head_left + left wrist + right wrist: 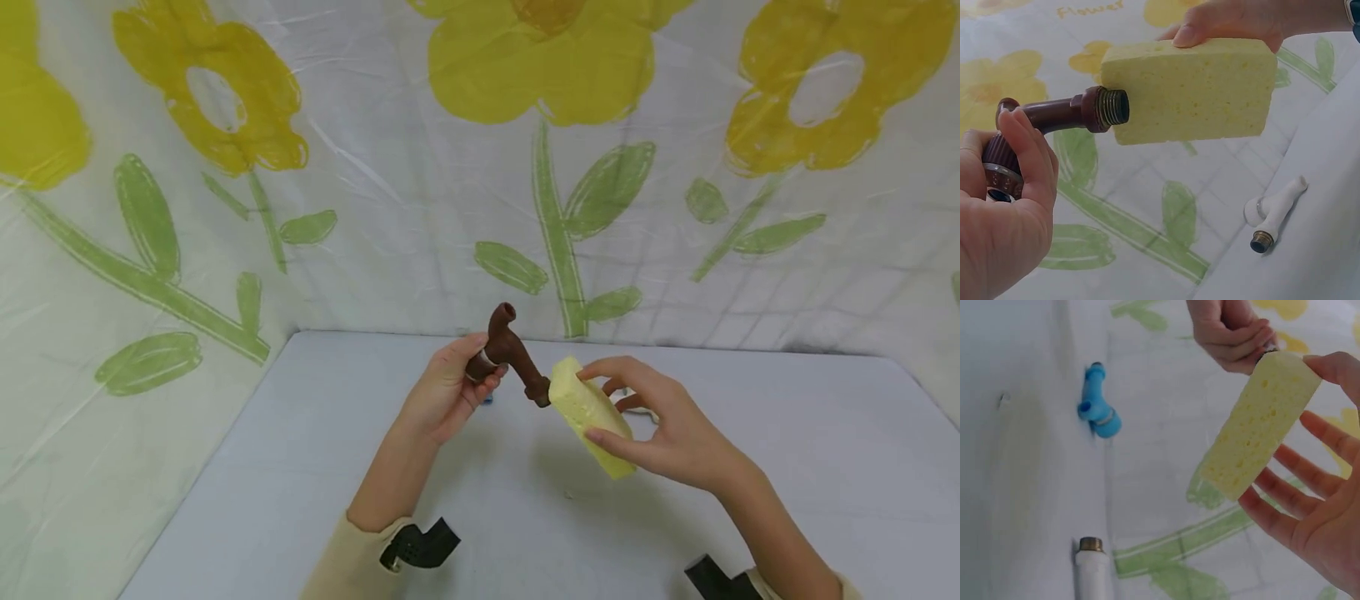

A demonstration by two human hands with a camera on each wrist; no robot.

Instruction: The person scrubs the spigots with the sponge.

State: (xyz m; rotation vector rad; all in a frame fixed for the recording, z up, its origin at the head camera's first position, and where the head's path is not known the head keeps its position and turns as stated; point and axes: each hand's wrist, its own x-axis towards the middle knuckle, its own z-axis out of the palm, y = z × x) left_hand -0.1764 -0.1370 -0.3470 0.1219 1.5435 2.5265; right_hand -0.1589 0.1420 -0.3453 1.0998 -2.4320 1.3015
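Note:
In the head view my left hand (448, 392) grips a brown tap (517, 354) by its thick body, above the table. The tap's threaded end (1114, 107) points toward a pale yellow sponge (588, 408). My right hand (663, 425) holds that sponge by its edges between thumb and fingers, tilted in the air. In the left wrist view the threaded end overlaps the sponge's left edge; whether they touch I cannot tell. The right wrist view shows the sponge's porous narrow side (1260, 422), which hides most of the brown tap.
On the white table (315, 433) lie a blue tap (1094, 403) and a white tap (1279, 209) with a brass threaded end, both mostly hidden behind my hands in the head view. Behind the table hangs a white sheet (390, 208) with painted yellow flowers.

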